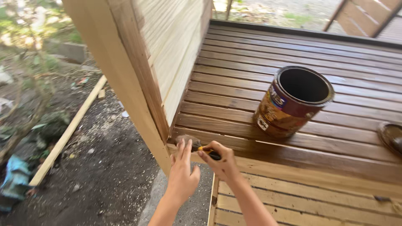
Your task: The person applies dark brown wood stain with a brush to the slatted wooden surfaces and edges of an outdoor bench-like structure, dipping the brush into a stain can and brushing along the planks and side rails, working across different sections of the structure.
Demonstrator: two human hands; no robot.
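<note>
Right hand (221, 161) grips a paintbrush (197, 144) on the deck (259, 54); left hand (182, 171) spread empty.

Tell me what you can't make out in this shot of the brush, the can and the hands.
Head view:
- Paintbrush: handle mostly hidden in the right hand; bristles blurred.
- Left hand: palm faces away, so contact with the wood is unclear.
- Open can: inside is dark, its level unreadable.
- Round lid: cut off by the right edge.

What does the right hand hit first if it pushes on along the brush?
Probably the pale upright wooden corner post. The right hand points the yellow-handled paintbrush left along the dark stained deck board, bristles almost at the post's base. Depth is unclear.
</note>
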